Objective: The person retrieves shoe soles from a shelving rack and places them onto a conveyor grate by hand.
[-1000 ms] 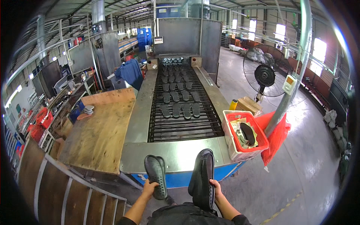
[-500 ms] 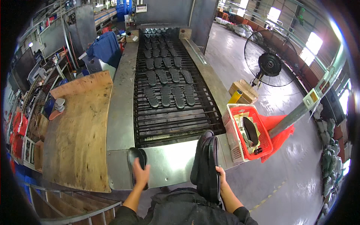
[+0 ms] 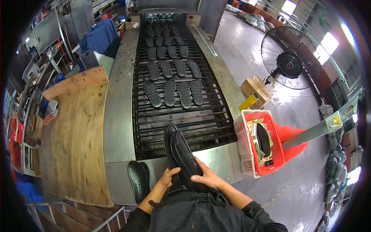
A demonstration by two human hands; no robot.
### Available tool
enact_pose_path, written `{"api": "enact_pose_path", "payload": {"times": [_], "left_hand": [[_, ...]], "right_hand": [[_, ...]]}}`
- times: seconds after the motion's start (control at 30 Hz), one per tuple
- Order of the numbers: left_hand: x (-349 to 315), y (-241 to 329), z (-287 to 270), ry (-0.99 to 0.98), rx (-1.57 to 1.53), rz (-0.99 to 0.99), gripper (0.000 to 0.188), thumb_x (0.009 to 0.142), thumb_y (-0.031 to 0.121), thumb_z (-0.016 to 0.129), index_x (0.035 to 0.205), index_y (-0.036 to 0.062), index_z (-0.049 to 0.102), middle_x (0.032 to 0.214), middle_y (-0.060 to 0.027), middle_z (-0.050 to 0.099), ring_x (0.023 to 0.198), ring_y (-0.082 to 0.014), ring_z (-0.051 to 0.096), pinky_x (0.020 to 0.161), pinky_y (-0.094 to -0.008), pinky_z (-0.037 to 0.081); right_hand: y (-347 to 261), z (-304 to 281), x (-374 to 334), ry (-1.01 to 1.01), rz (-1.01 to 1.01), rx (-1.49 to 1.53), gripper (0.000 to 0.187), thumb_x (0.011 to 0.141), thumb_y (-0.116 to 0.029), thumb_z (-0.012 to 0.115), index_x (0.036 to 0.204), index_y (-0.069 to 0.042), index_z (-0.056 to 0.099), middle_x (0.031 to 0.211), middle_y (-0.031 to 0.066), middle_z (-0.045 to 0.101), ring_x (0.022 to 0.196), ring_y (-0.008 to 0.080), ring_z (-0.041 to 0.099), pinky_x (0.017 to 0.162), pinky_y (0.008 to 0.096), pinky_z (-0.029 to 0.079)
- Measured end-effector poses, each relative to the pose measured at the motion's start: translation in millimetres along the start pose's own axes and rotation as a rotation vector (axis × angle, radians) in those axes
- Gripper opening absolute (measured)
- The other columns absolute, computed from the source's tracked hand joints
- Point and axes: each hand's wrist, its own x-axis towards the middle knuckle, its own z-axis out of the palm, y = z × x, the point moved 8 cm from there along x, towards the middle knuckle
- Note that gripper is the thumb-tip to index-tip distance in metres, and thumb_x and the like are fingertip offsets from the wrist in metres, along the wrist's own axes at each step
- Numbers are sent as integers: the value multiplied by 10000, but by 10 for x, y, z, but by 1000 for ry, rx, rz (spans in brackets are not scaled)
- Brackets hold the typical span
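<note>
Between my hands are several black shoe soles (image 3: 185, 154), overlapping and tilted above the near metal edge. My right hand (image 3: 210, 178) grips their right side, thumb on top. My left hand (image 3: 169, 176) is closed on their left side with its thumb against them; part of its fingers is hidden. To the left of that hand a pair of black soles (image 3: 140, 179) lies hollow side up on the metal ledge (image 3: 118, 174). Beyond, rows of black soles (image 3: 170, 92) rest tread side up on the dark bar conveyor (image 3: 154, 133).
A worn wooden board (image 3: 77, 143) lies at left. To the right stand a red and white basket (image 3: 255, 166) with odds and ends, a yellow roll (image 3: 249, 101), a cardboard box (image 3: 258, 88) and a large black fan (image 3: 289, 65). A slanting post (image 3: 317, 131) is farther right.
My left hand has moved right from the soles on the ledge to the held ones. The held soles have swung left and turned from edge-on to show a face. The view has shifted slightly.
</note>
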Motion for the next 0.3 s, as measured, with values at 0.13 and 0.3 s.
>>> {"api": "enact_pose_path", "payload": {"times": [0.13,0.3], "left_hand": [[517,121,-257,116,55,42,690,882,101,731,1502,31,435,1396,-132,596,1275,-271,589,1088,-403,468],[1267,828,-198,338,532,200,977,841,138,783,1629,107,207,1523,-111,462,1393,-270,465,1173,-391,354]], "right_hand": [[292,-229,682,-119,15,-81,1235,742,-397,895,1636,-10,136,1516,255,436,1447,358,394,1209,422,295],[830,-598,1707,-393,155,432,1020,775,-198,753,1636,-74,221,1527,134,452,1408,258,403,1183,357,303]]}}
